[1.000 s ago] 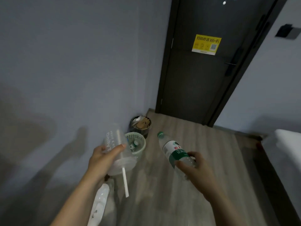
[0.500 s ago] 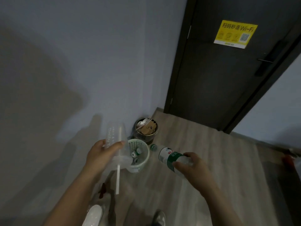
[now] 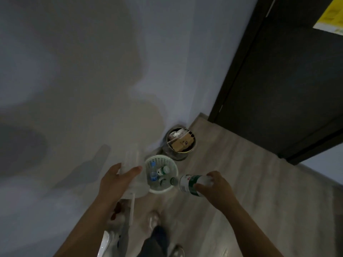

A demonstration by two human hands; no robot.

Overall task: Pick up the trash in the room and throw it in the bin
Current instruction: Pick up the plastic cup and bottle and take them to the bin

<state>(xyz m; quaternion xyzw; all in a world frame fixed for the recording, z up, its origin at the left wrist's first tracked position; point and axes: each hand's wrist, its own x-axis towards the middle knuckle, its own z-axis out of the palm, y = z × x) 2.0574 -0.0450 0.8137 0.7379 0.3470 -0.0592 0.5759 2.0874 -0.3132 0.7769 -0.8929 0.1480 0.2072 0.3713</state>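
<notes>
Down at 6 o'clock, a dark trouser leg [image 3: 156, 240] and a pale shoe [image 3: 153, 218] are showing above the wood floor [image 3: 241, 191]. Something white [image 3: 106, 243] is lying at 7 o'clock, but it is too blurry to name.

A bit farther out, the left hand [image 3: 115, 180] is gripping a clear plastic cup [image 3: 136, 186]. The fingers and thumb are curling round it. The cup is pointing lid down, and its white straw [image 3: 132, 206] is hanging toward the floor.

At 3 o'clock from the cup, the right hand [image 3: 213, 188] is holding a water bottle [image 3: 187, 183] with a green label. The fingers are wrapping round its fat end. The bottle is lying on its side in the air, and its cap is poking over the rim of a white basket bin [image 3: 151, 162].

The basket bin is sitting on the floor between the two hands, a little farther off. Two small bottles [image 3: 163, 170] are lying inside it.

At 1 o'clock from the basket, a dark round bin [image 3: 176, 155] is standing just beside it, against the wall [image 3: 92, 71]. A brown box [image 3: 182, 143] is sticking up in it.

Farthest away, at 2 o'clock, a dark door [image 3: 287, 80] is standing shut, and a yellow sticker [image 3: 330, 17] is showing on it.
</notes>
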